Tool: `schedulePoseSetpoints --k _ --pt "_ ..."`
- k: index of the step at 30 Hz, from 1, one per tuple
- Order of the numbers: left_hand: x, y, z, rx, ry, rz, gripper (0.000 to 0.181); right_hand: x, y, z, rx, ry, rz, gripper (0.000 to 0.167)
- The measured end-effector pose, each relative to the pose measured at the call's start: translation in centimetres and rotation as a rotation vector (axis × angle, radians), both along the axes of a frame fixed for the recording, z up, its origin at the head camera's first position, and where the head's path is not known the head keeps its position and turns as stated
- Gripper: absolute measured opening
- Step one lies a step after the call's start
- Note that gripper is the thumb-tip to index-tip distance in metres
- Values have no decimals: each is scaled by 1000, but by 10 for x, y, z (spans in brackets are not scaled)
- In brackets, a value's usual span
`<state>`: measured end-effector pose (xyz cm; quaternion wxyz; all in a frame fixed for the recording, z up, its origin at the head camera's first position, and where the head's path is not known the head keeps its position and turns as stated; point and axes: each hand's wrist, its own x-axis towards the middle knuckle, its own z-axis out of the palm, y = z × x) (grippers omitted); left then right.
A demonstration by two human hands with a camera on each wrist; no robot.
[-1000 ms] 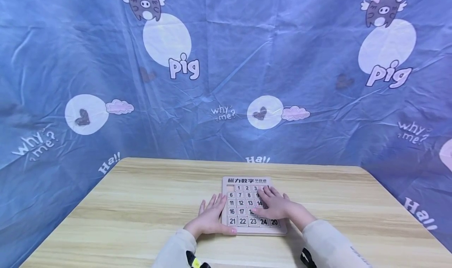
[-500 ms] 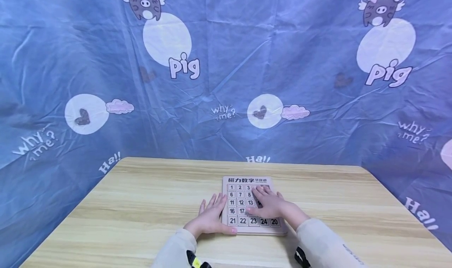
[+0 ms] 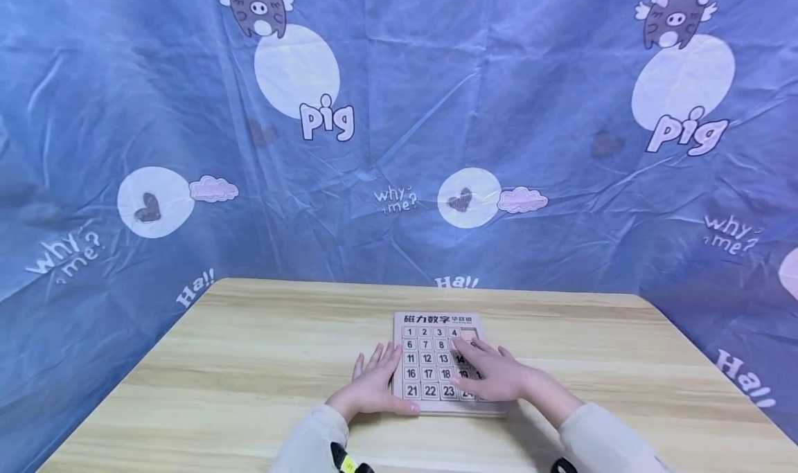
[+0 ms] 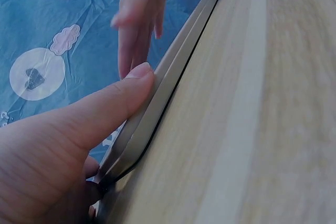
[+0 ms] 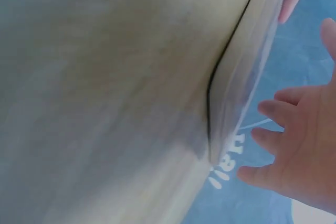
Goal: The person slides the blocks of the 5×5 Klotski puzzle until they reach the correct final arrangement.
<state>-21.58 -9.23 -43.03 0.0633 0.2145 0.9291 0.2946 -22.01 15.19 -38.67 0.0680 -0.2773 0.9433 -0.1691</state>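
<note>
A pale number sliding puzzle [image 3: 449, 409] lies flat on the table, its numbered tiles in rows. The vacant square is at the top right, just past tile 4 [image 3: 454, 333]. My left hand [image 3: 368, 387] rests against the puzzle's near left corner, fingers fairly straight along the left side and thumb at the front edge. That thumb [image 4: 115, 103] presses on the rim in the left wrist view. Over the right-hand tiles my right hand [image 3: 499, 376] is spread, hiding several of them. Whether its fingertips touch the tiles I cannot tell.
The light wooden table [image 3: 280, 341] extends around the puzzle on all sides. Behind it hangs a blue cloth [image 3: 399, 127] printed with cartoon pigs and words.
The top-row tiles have slid left, and the gap has passed from the top left to the top right. My right hand went left, then back right and nearer me. The left hand stayed put.
</note>
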Motion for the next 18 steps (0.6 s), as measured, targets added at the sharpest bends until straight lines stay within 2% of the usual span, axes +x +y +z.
schedulePoseSetpoints --k 5,10,13,18 --pt "1 0 2 6 -6 -2 110 27 14 2 8 27 87 74" --pt "1 0 2 4 -8 0 110 52 25 1 42 93 150 72" --pt "1 0 3 1 -6 -1 110 63 29 1 65 117 159 72" --pt "2 1 4 0 -5 -3 110 74 31 2 99 101 153 75"
